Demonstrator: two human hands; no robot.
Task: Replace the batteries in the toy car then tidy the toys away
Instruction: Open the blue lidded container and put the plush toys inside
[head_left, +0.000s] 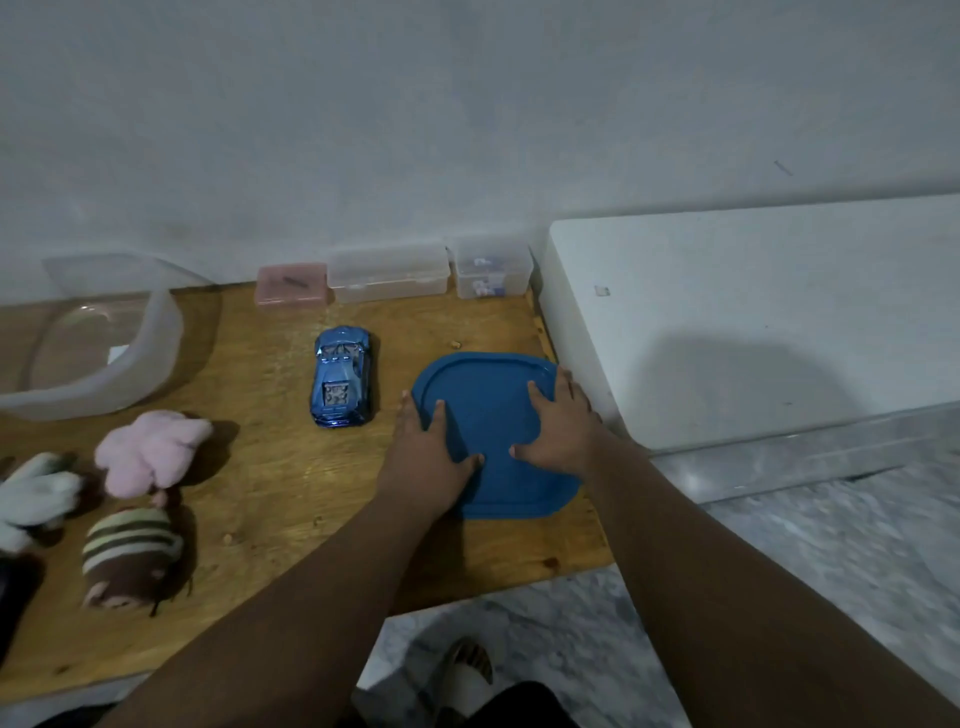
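- Pressing the blue lid (491, 395), left hand (431, 447) and right hand (558, 426) lie flat, gripping nothing.
- The toy car (343, 376) sits just left of the left hand, lengthwise up the frame.

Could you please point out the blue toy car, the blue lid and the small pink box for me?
toy car (341, 378): head view, middle of its body.
blue lid (488, 415): head view, bare centre between the hands.
pink box (292, 285): head view, middle of its visible side.

Dim, bluish, soft img; edges bend (wide-angle). Light from left: plush toys (150, 452) shadow rightward; big shadow on white box (727, 291).
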